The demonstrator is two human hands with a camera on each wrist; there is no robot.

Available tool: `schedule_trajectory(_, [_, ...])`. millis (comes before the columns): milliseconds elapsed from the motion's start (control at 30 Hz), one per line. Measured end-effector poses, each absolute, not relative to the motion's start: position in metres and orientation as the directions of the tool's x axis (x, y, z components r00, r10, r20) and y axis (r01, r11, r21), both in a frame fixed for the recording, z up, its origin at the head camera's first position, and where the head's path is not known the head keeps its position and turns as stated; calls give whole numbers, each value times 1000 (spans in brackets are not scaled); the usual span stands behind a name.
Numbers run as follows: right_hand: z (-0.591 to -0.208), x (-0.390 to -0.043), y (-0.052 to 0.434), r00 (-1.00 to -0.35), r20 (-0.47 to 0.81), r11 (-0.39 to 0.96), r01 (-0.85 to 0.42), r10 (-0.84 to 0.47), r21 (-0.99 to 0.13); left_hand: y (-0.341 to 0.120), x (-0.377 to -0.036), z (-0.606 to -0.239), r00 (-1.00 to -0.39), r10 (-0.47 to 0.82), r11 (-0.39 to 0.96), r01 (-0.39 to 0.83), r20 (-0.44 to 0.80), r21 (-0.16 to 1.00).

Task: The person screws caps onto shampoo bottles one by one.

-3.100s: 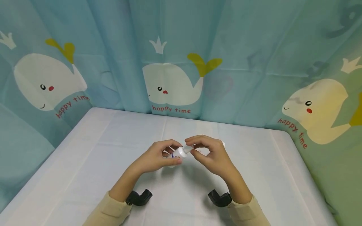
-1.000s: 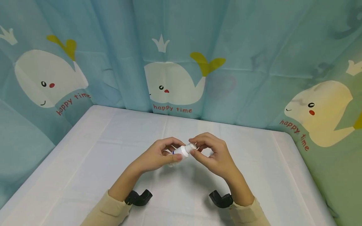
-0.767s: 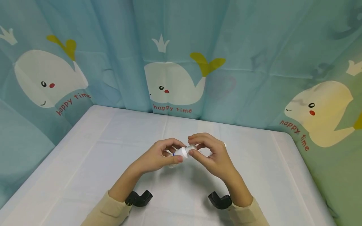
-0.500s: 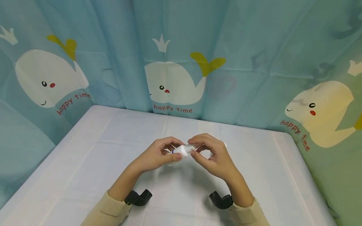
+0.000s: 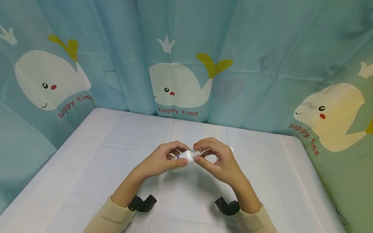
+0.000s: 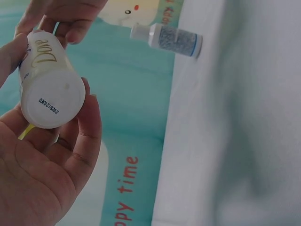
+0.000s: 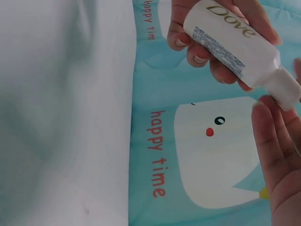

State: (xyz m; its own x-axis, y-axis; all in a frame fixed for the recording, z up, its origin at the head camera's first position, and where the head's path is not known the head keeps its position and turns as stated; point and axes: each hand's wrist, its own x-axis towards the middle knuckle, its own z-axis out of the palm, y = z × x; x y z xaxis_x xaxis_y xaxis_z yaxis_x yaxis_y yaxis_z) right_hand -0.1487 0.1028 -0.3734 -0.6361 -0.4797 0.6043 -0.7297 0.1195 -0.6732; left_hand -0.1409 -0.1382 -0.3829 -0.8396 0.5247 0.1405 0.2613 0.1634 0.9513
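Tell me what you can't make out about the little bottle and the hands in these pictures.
- Head view: the Dove bottle is too small to read, mostly covered by the left hand and right hand.
- Right wrist view: the cap runs off the right edge; whether it is loosened cannot be told.
- Left wrist view: the cap is hidden behind the bottle's base.
- The second bottle on the table: its label print is blurred, and the right hand nearly hides it in the head view.

Small white Dove bottle, gold lettering, white cap on, tipped sideways, held above table
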Motion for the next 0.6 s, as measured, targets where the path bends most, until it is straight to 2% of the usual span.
schedule_trajectory(267, [-374,-150,103,-654,591,161,-723,-472,-672,-139,-142,-383,-836,531,151,254,138,955])
schedule_trajectory(600, [-374,-150,103,-661,560,127,-696,-500,-707,-139,-142,-383,-835,539,165,235,112,958])
